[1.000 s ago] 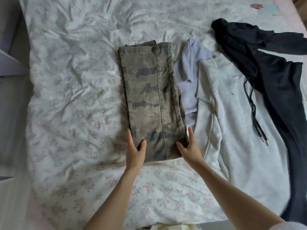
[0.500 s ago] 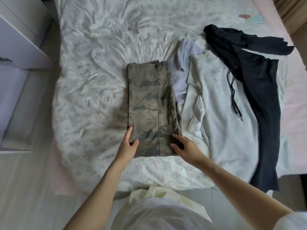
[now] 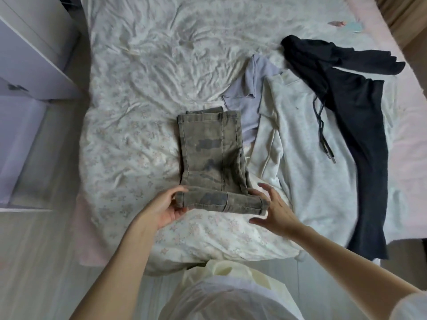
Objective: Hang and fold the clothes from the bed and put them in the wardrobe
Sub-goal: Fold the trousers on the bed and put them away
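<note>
Folded camouflage trousers (image 3: pixel 212 155) lie on the bed (image 3: pixel 150 72), near its front edge. Their near end is lifted and turned over into a thick fold. My left hand (image 3: pixel 166 204) grips the left end of that fold, thumb on top and fingers beneath. My right hand (image 3: pixel 275 209) cups the fold's right end with spread, fairly straight fingers, its thumb just clear of the cloth. To the right lie a lilac top (image 3: pixel 249 93), a light grey sweatshirt (image 3: pixel 307 162) and a black hoodie (image 3: pixel 355 112) with dangling drawstrings.
A white wardrobe or cabinet (image 3: pixel 30 56) stands at the left beside the bed, with pale wooden floor (image 3: pixel 34 262) in front of it. A pink sheet edge (image 3: pixel 411 144) shows on the right. My light clothing fills the bottom of the view.
The camera has pulled back from the bed. Both hands have lifted the trousers' near end and turned it over into a fold; before, it lay flat under my fingers.
</note>
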